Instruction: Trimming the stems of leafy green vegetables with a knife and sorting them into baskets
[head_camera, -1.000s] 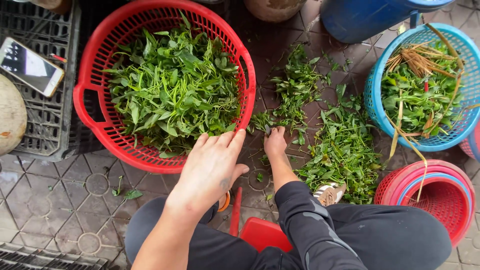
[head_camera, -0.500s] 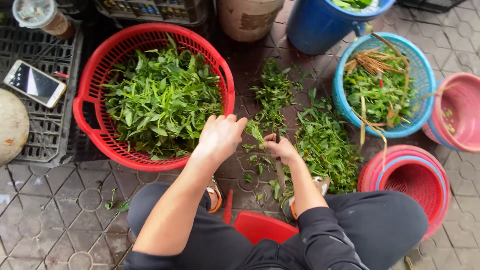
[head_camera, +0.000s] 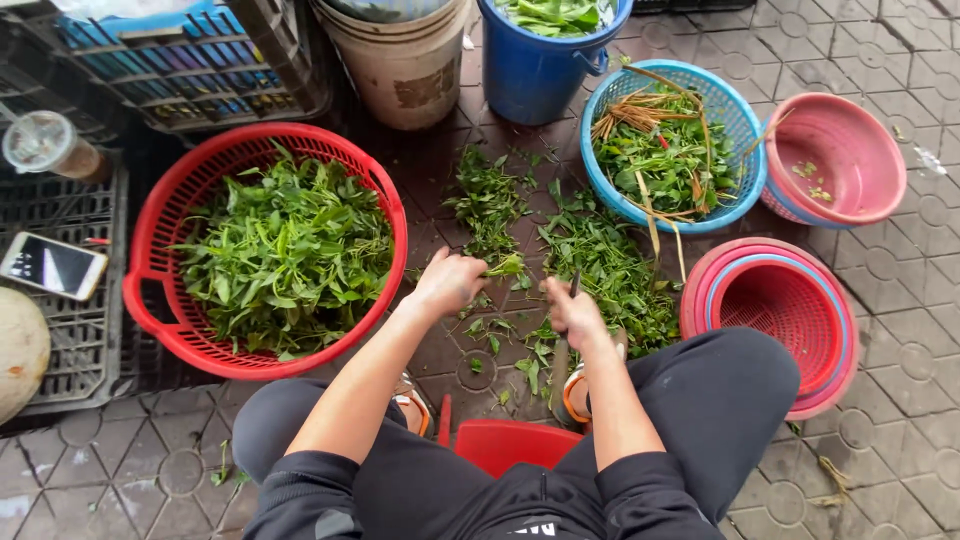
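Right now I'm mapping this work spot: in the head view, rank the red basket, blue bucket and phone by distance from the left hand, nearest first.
From the left hand:
1. Red basket, just to its left, full of greens, rim close to the hand.
2. Blue bucket, ahead and slightly right, at the top of the view.
3. Phone, far left on a black crate, beyond the basket.

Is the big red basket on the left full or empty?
Nearly full. The big red basket holds a heap of green leaves reaching almost to its rim and hiding the bottom.
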